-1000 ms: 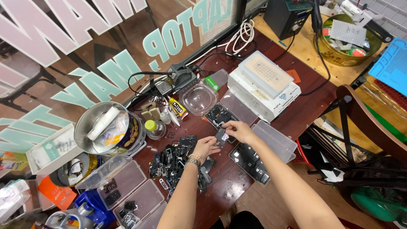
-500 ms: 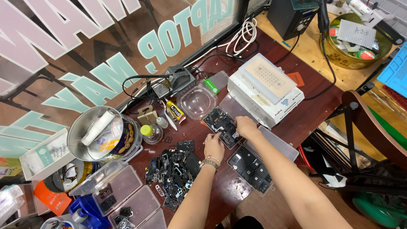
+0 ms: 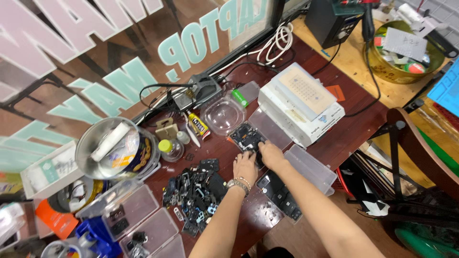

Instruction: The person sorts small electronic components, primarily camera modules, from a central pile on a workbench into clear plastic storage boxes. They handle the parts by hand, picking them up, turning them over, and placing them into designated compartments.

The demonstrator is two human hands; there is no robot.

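Observation:
Both my hands rest on a dark red table (image 3: 354, 129) over a small black tray of phone parts (image 3: 245, 136). My left hand (image 3: 245, 167), with a bracelet at the wrist, lies flat just below that tray, fingers together. My right hand (image 3: 270, 154) touches the tray's lower right edge with bent fingers; whether it pinches a part is hidden. A heap of small black electronic parts (image 3: 196, 191) lies to the left of my left wrist. A second black tray of parts (image 3: 279, 195) sits between my forearms.
A white box-shaped device (image 3: 301, 102) stands behind the hands, with a clear round lid (image 3: 223, 116), a glue tube (image 3: 197, 125) and a metal tin (image 3: 117, 150) to the left. Clear plastic boxes (image 3: 143, 224) sit at lower left, another (image 3: 311, 168) at right. Cables (image 3: 277, 40) run along the glass.
My hands have come down from the upper black tray toward its lower edge, and my left hand has flattened on the table. The view has shifted slightly.

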